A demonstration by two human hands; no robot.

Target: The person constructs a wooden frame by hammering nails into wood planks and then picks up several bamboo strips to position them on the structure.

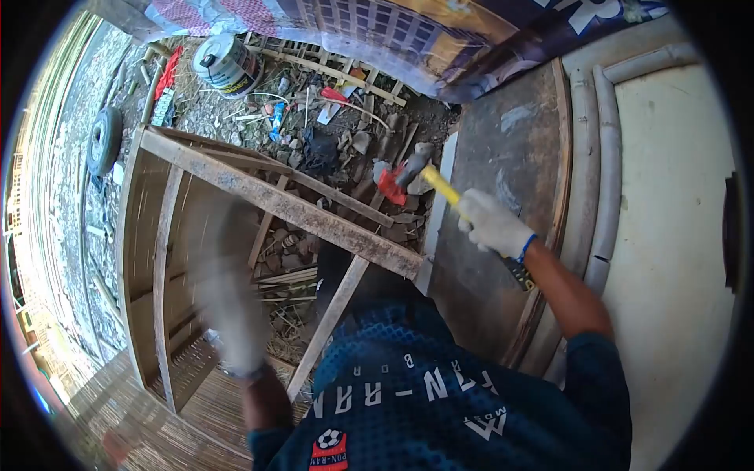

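Note:
My right hand (495,224), in a white knit glove with a blue cuff, is closed around the yellow handle of a hammer (444,187). The hammer's dark head overlaps a red scrap (390,188) above the rubble. My left hand (228,286), gloved too, is smeared by motion over the slatted side of a wooden frame (290,208); its fingers do not show clearly. The frame's thick top rail runs diagonally in front of my body, with thinner battens joined to it.
A dark wooden panel (503,149) stands at the right beside grey bamboo poles (583,165). Rubble and litter cover the ground ahead, with a paint bucket (228,67) and a tyre (104,141) at the left. A printed banner (377,31) hangs across the back.

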